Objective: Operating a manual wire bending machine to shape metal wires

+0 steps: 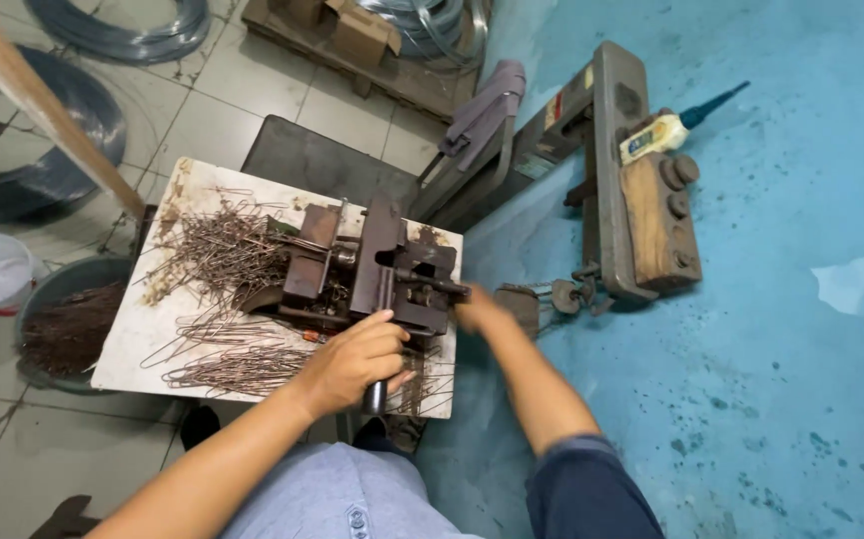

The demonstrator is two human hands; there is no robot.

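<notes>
The left hand (354, 361) was wrapped around the lever (382, 329) of the wire-bending jig (372, 269), mid-press; the right hand (477, 307), blurred with its grip indiscernible, likely needed to feed another wire.

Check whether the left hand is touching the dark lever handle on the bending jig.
Touching. The head view shows the left hand with its fingers wrapped around the dark lever handle, whose end pokes out below the fist.

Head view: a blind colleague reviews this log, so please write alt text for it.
A person's left hand holds the lever of a rusty metal press on a white table strewn with bent wires. The right hand, blurred, is at the press's right side.
</notes>
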